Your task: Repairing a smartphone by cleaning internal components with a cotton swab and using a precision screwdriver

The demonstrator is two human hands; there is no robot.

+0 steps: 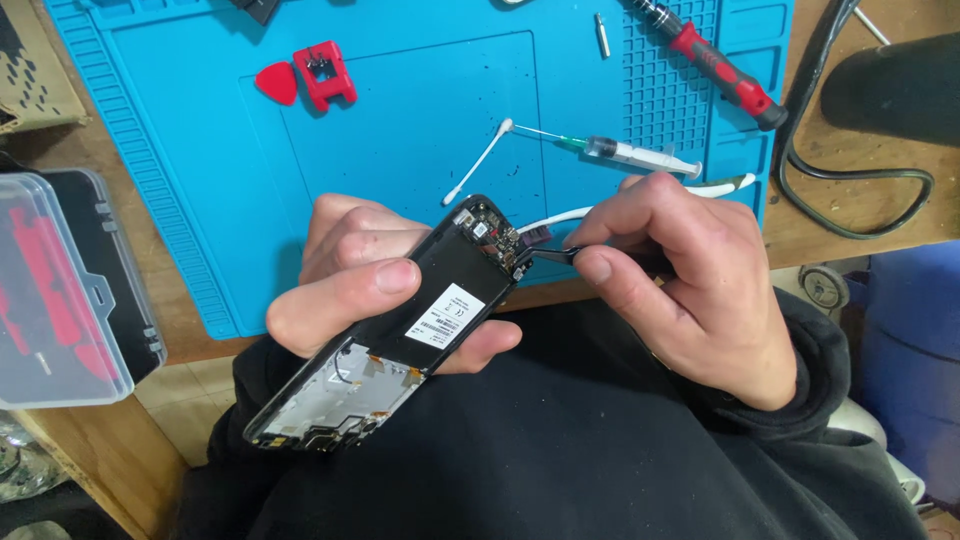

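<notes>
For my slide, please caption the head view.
Left hand holds an opened phone; right hand works tweezers at its top.

The blue silicone work mat [400, 120] lies open at twelve o'clock; a white cotton swab [478, 162] and clear plastic syringe [630, 153] block one o'clock, a clear plastic parts box [60, 290] nine.

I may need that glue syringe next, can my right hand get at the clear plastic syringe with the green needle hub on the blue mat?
Probably yes: the syringe lies uncovered just beyond the right hand, though that hand holds tweezers.
</notes>
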